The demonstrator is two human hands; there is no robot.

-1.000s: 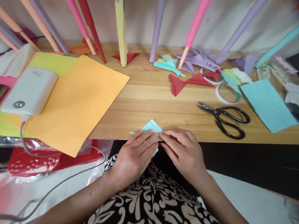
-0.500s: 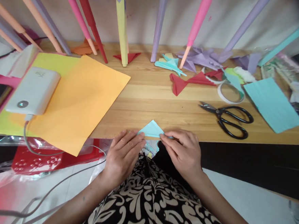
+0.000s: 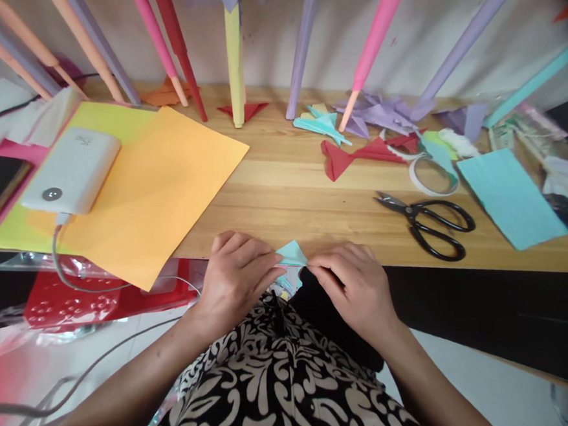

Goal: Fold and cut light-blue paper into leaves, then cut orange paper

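A small folded piece of light blue paper [image 3: 293, 254] is at the front edge of the wooden table [image 3: 283, 203], its point facing away from me. My left hand [image 3: 242, 274] pinches its left side, the fingers lying together over it. The right corner is pinched between thumb and fingertips of my right hand [image 3: 354, 283]. My fingers cover both ends of the paper. Black-handled scissors [image 3: 425, 221] lie to the right of my right hand, and a light blue sheet [image 3: 512, 198] is farther right.
An orange sheet [image 3: 165, 189] at the left bears a white power bank [image 3: 74, 169] with a cable. Rolled paper sticks [image 3: 304, 49] lean along the back. Folded red paper [image 3: 358, 154] and a tape roll [image 3: 433, 175] lie behind the scissors.
The blue paper looks smaller, with more of it hidden by my left hand. My left hand's fingers have curled from lying flatter into a pinch. The view has shifted slightly.
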